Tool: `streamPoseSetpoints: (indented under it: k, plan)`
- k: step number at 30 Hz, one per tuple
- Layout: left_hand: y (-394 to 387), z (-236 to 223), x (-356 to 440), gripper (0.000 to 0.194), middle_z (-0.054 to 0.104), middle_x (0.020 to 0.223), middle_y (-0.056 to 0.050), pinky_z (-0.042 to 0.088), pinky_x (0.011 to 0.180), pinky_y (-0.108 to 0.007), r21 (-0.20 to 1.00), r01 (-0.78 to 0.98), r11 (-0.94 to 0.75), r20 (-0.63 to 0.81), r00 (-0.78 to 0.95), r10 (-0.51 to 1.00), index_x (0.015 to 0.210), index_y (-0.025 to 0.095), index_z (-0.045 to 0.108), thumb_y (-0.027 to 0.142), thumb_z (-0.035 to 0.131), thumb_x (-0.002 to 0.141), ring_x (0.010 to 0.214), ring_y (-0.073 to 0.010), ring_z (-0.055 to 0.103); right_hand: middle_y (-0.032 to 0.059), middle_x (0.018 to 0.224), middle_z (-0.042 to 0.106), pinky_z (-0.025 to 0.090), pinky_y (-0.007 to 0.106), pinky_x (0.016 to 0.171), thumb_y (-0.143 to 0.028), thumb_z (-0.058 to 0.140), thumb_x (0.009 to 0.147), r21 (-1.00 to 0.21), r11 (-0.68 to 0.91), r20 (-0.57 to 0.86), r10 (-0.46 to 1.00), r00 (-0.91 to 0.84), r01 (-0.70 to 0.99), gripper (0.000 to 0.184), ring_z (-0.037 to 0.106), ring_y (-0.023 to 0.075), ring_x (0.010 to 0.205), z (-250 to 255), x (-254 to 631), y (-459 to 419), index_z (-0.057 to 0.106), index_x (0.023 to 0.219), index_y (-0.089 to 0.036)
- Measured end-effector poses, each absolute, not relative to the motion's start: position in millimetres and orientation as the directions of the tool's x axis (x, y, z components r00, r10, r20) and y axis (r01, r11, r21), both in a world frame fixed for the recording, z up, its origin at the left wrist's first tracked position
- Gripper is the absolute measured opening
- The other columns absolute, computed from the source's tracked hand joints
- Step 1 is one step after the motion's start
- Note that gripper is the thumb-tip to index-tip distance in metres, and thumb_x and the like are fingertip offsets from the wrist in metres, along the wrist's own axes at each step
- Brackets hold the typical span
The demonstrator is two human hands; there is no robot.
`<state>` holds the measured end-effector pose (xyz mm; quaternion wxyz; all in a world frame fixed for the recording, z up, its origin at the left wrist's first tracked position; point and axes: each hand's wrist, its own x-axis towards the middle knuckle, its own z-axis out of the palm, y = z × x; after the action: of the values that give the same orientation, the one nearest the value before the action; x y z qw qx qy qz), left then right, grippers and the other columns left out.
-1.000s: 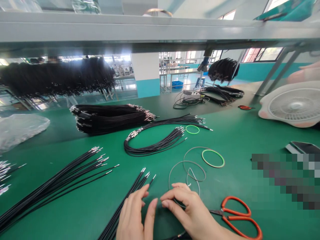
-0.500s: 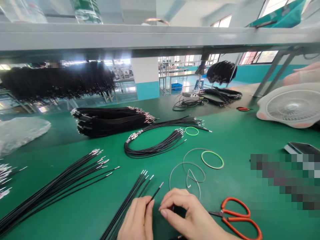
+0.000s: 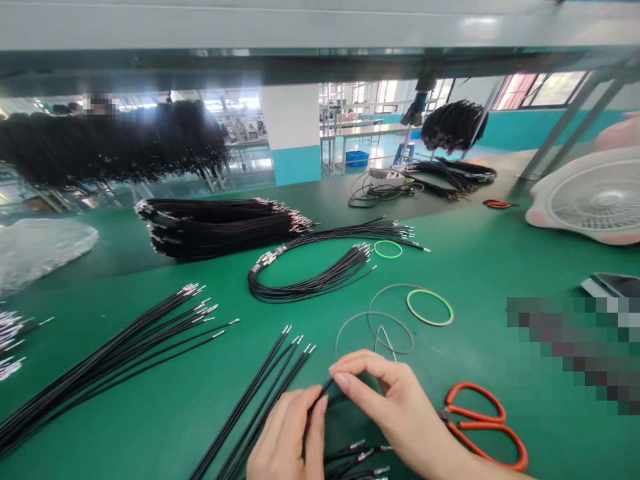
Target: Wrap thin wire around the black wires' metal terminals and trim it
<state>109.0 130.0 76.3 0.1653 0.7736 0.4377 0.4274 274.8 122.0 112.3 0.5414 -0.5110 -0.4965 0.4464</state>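
Observation:
My left hand is closed around a black cable near its end. My right hand pinches the tip of that same cable between thumb and forefinger, hiding the metal end. Several black cables with silver tips lie on the green mat to the left of my left hand. Beneath my right hand, more cable ends with metal terminals show at the bottom edge. Orange-handled scissors rest just right of my right wrist, their blades mostly hidden by it.
A thin grey wire and a green ring lie beyond my hands. Farther back are a curved cable bundle and a large stack of black cables. A white fan stands at the right, under the shelf.
My right hand has come to the cable's end and now grips it. Both hands shifted slightly right. Terminal ends beneath my right hand have come into view as the camera tilted down.

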Motion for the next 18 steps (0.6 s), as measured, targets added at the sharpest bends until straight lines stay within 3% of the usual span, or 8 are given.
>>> streamPoseSetpoints:
  k: [6,10,12,15,18]
  plan:
    - [131,85,112,0.022,0.072,0.091,-0.004,0.053,0.078,-0.024,0.672,0.495,-0.550,0.517,0.218,0.828,0.098,0.022,0.067,0.025,0.046,0.097,0.081,-0.0158,0.069,0.0045,0.104,0.070,0.045,0.031,0.094,-0.032,0.069,0.083,-0.996,0.094,0.094,0.985,0.145,0.007,0.010,0.062,0.0195,0.102,113,276,115,0.074,0.081,-0.024]
    - [128,87,111,0.023,0.070,0.084,-0.002,0.054,0.067,-0.022,0.759,0.441,-0.478,0.420,0.230,0.878,0.098,0.023,0.068,0.026,0.046,0.096,0.069,-0.0136,0.067,0.0066,0.100,0.072,0.046,0.034,0.094,-0.034,0.070,0.082,-0.999,0.036,0.035,0.999,0.040,-0.037,0.012,0.065,0.0218,0.101,115,272,115,0.077,0.080,-0.023]
    - [126,88,110,0.022,0.069,0.081,0.001,0.054,0.065,-0.021,0.799,0.427,-0.423,0.353,0.236,0.906,0.099,0.025,0.068,0.027,0.047,0.096,0.066,-0.0123,0.067,0.0066,0.096,0.073,0.047,0.035,0.093,-0.035,0.070,0.081,-0.998,0.033,0.029,0.997,0.068,-0.060,0.015,0.066,0.0218,0.097,116,274,117,0.077,0.080,-0.022]
    - [125,91,112,0.019,0.072,0.090,0.000,0.056,0.071,-0.021,0.814,0.452,-0.365,0.314,0.187,0.931,0.101,0.026,0.069,0.029,0.051,0.094,0.075,-0.0129,0.070,0.0065,0.098,0.074,0.047,0.035,0.092,-0.037,0.070,0.082,-0.998,0.022,0.013,0.988,0.156,-0.055,0.017,0.065,0.0219,0.096,117,279,120,0.076,0.080,-0.021]
    - [125,92,114,0.018,0.074,0.100,0.000,0.057,0.079,-0.024,0.793,0.492,-0.360,0.348,0.119,0.930,0.101,0.026,0.070,0.030,0.055,0.092,0.084,-0.0153,0.072,0.0063,0.097,0.073,0.047,0.035,0.089,-0.038,0.068,0.083,-0.998,-0.036,-0.041,0.992,0.118,-0.047,0.019,0.065,0.0221,0.094,117,281,118,0.074,0.080,-0.020]
